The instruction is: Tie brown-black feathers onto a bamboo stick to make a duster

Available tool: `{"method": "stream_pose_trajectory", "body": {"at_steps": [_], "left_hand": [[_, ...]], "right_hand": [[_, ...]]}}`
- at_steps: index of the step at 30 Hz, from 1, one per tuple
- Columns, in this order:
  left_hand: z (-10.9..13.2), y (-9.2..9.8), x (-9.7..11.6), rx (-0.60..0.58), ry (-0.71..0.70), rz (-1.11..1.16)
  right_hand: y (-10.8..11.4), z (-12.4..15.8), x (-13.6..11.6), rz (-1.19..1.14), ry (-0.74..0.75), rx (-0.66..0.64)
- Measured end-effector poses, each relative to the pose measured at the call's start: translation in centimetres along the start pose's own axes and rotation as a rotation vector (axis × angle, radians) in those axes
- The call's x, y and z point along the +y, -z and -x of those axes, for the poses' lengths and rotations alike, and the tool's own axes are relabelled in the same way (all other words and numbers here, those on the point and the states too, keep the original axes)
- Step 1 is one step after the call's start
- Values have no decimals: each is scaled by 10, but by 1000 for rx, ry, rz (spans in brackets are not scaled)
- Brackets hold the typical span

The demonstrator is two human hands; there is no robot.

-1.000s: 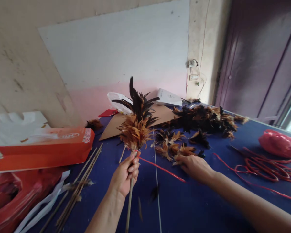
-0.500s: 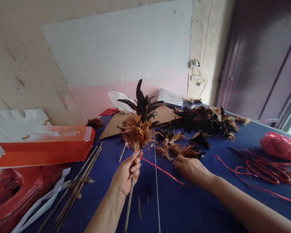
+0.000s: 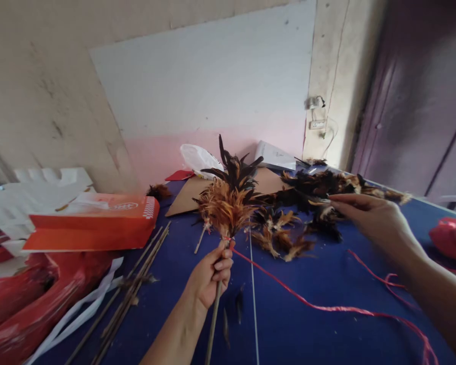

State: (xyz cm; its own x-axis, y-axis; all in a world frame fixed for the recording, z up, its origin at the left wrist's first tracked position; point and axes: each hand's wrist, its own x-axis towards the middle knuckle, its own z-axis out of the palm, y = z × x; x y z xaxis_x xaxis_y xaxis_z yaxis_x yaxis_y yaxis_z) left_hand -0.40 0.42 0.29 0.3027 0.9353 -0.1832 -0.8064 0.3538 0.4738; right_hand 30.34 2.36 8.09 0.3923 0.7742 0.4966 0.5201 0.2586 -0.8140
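Note:
My left hand [image 3: 215, 269] is wrapped around the thin stick of a feather duster [image 3: 228, 208], just below its head of brown and black feathers. The duster stands nearly upright. Red plastic string [image 3: 289, 291] is wound at the base of the feathers and trails right across the table. My right hand [image 3: 380, 223] is raised over the right side, thumb and fingers pinched on a dark feather [image 3: 314, 203] with a pale quill end. Behind it lies a large pile of black and brown feathers [image 3: 345, 182]. Smaller loose feathers [image 3: 273, 230] lie between the duster and the pile.
On the blue table [image 3: 296, 334], several thin sticks [image 3: 137, 284] lie at left beside an orange box [image 3: 95, 228] and red plastic bags [image 3: 68, 284]. Cardboard [image 3: 180, 196], a white plastic bag [image 3: 199, 159] and a white box [image 3: 275, 156] are behind. Bundled red string [image 3: 452, 238] sits right.
My right hand has moved up and right from the small loose feathers to beside the large pile, and now pinches a feather. My left hand still holds the duster. The view has shifted left.

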Motion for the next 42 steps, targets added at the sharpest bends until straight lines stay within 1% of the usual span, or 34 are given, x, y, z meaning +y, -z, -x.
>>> {"method": "stream_pose_trajectory", "body": {"at_steps": [2,4,5,7,9,10,12,15,17,20,24,30,32,34,37,39,42], "left_hand": [[0,-1,-1,14,-14,-23],[0,-1,-3,38,-41,-63],[0,-1,-5,57,-59,-91],[-1,-1,-8,103,-101,-155],[-3,-1,-12,139,-133,-221],[-4,-1,-13,151,-144,-251],[-6,-1,-17,168,-165,-294],[-7,-1,-20,203,-209,-336],[-6,-2,-21,227,-249,-368],[-5,-6,-23,236,-318,-417],[-4,-8,-26,266,-393,-430],[-1,-11,-32,252,-428,-470],[0,-13,-33,230,-430,-509],[0,-14,-34,205,-431,-553],[0,-14,-34,202,-444,-603],[1,-14,-34,217,-462,-630],[2,-13,-34,234,-488,-670]], "right_hand": [[-5,9,-13,-192,-47,82],[-19,19,-18,-482,-138,68],[-29,24,-17,-643,-201,31],[-49,34,-13,-915,-352,-87],[-69,45,-10,-1066,-484,-195],[-78,51,-10,-1102,-519,-230],[-94,65,-13,-1096,-521,-262],[-113,86,-22,-983,-430,-291],[-123,97,-26,-908,-399,-334],[-131,107,-28,-830,-396,-415],[-137,112,-24,-741,-352,-464],[-145,116,-13,-522,-140,-539],[-145,118,-14,-462,-120,-547],[-144,119,-17,-462,-139,-567],[-142,117,-19,-497,-160,-646],[-140,114,-17,-483,-106,-712],[-139,108,-13,-388,0,-797]]}}
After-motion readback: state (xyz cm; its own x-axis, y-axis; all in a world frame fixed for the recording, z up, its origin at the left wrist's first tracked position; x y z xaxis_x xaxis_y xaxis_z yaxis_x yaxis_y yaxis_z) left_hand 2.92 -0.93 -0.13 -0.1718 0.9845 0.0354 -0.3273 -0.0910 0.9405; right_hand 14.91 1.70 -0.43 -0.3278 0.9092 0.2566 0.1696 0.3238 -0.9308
